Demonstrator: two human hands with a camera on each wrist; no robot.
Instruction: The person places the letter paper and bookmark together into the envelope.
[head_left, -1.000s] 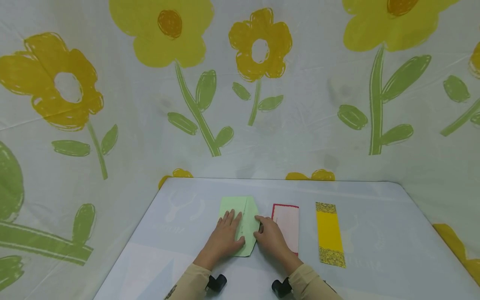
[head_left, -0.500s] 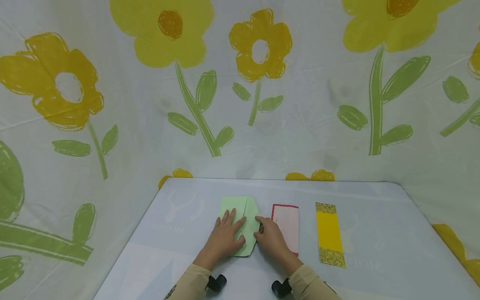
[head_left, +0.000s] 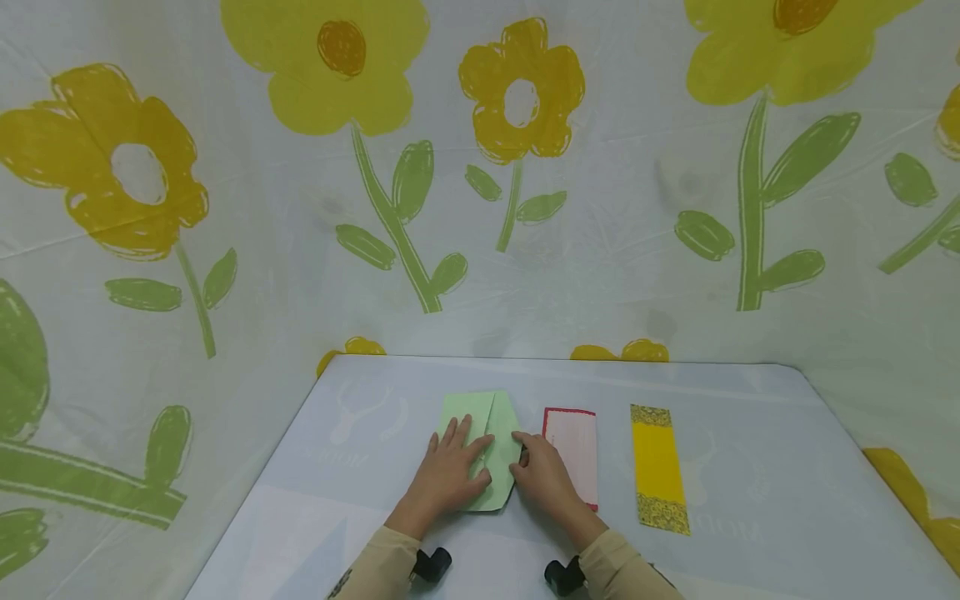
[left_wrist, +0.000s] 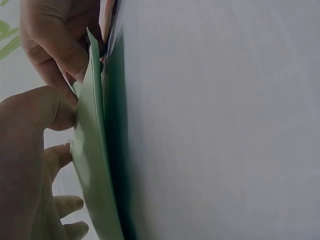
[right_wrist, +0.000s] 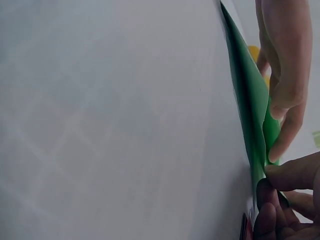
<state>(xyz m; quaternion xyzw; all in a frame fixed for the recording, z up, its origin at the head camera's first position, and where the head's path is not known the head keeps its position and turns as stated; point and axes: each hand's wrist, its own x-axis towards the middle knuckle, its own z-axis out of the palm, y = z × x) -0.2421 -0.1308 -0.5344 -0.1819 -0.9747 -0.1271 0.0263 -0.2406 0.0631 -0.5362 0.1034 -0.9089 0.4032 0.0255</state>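
Observation:
A light green folded paper [head_left: 504, 450] lies on the table, with a crease or flap edge running lengthwise down it. My left hand [head_left: 447, 473] rests on its left half with fingers spread, index and thumb reaching toward that flap edge. At the right edge, my right hand [head_left: 546, 475] pinches the paper between thumb and curled fingers. From the left wrist view the paper [left_wrist: 92, 142] appears nearly edge-on, its near edge lifted above a dark shadow. In the right wrist view, the right thumb [right_wrist: 290, 172] presses on top while fingers tuck under the edge.
Just right of the green paper is a pale pink card [head_left: 576, 446] with a red border, partly behind the right hand. Farther right lies a yellow strip [head_left: 658, 458] with patterned gold ends. A flower-printed curtain [head_left: 600, 250] stands behind the white table [head_left: 780, 433].
My left index finger has shifted right, away from the other fingers, toward the paper's right half. The right hand keeps its pinch almost unmoved.

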